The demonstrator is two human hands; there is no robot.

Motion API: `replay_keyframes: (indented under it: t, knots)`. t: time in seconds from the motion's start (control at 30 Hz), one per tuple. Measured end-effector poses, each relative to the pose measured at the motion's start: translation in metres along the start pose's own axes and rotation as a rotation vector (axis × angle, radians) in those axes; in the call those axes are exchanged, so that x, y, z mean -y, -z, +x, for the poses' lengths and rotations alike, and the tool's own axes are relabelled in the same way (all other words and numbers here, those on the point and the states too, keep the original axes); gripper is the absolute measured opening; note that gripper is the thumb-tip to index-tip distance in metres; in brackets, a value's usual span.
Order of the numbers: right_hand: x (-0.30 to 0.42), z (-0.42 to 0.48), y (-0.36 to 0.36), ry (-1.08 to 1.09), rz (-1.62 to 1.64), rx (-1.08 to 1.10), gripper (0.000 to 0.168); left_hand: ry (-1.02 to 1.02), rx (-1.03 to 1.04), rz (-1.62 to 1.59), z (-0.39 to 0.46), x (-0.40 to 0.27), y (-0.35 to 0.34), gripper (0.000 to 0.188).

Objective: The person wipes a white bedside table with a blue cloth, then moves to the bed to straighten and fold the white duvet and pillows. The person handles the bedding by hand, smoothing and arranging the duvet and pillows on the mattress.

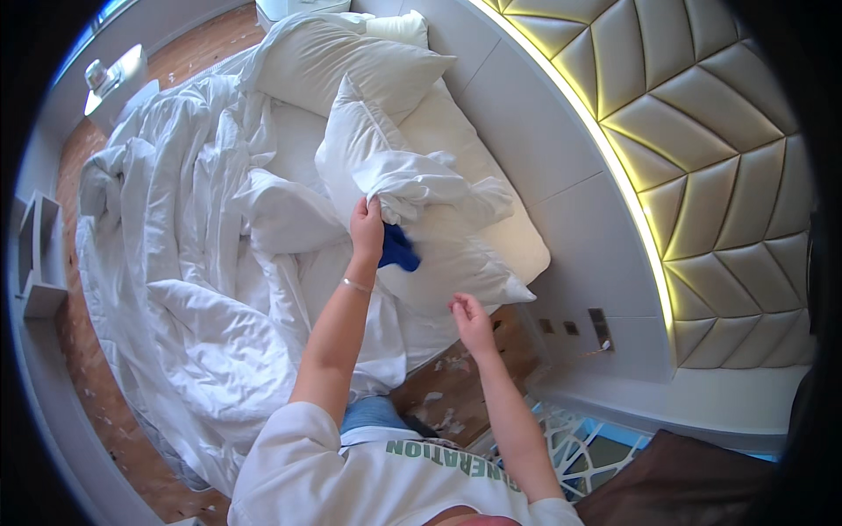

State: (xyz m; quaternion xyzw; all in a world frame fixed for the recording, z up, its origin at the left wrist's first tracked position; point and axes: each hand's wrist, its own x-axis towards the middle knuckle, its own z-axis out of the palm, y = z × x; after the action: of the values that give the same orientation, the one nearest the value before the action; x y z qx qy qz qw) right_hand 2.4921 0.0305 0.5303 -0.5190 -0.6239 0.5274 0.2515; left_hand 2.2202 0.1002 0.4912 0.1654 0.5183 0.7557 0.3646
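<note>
My left hand (366, 230) pinches the edge of a bunched white pillowcase (421, 177) above the bed. Just right of that hand hangs a blue cloth (398, 248), blurred; whether the fingers hold it too cannot be told. My right hand (472, 322) has loosely curled fingers with nothing seen in them, near the corner of a white pillow (454, 263). This pillow lies partly under the pillowcase. Another white pillow (355, 128) rests beyond it, and a larger pillow (335, 62) lies farther up the bed.
A rumpled white duvet (204, 329) covers the bed's left side. At the right stands a padded headboard wall (691, 131) with a light strip. Scraps litter the wooden floor (447, 394). A brown cover (684, 480) is at lower right, a white bedside unit (302, 8) at the top.
</note>
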Motion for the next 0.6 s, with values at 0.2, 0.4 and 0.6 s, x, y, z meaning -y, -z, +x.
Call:
replay_keyframes:
  t: [0.2, 0.4, 0.6]
  knots:
    - [0.082, 0.006, -0.011, 0.241, -0.043, 0.125, 0.063, 0.352, 0.321, -0.414, -0.071, -0.131, -0.042, 0.034]
    - [0.077, 0.003, 0.018, 0.408, -0.180, -0.053, 0.062, 0.416, 0.484, -0.428, -0.126, -0.120, -0.095, 0.033]
    - [0.074, 0.006, 0.100, 0.688, -0.152, -0.260, 0.075, 0.399, 0.518, -0.403, -0.129, -0.097, -0.189, 0.028]
